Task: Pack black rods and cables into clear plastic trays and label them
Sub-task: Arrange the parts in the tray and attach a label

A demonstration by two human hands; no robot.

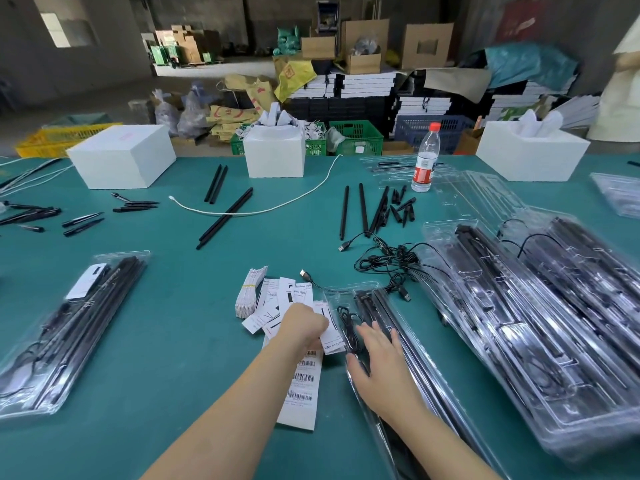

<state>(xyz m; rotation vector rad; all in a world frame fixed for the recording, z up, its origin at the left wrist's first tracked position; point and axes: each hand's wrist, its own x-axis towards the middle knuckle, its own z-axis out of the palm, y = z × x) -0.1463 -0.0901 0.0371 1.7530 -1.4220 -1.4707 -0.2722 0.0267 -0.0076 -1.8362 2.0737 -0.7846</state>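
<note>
On the green worktop (pixel 166 323) the clear tray (pixel 388 341) right in front of the person already holds black rods (pixel 384 306) and a coiled black cable (pixel 348 327). The right hand (pixel 379 355) lies flat on this tray, fingers spread and straight. Just left of the tray, the left hand (pixel 304 327) is curled over the loose paper labels (pixel 277 306), pinching one of them; a barcode sheet (pixel 303 386) lies under its wrist. To the right of the tray sits a stack of filled trays (pixel 540 323), blurred so their number cannot be told. Beyond the tray lies a tangle of spare cables (pixel 388 261), and farther back loose rods (pixel 360 209) and a water bottle (pixel 425 157). Well left of the tray lies one packed, labelled tray (pixel 69 327). Three white boxes (pixel 121 155) stand along the far edge.
</note>
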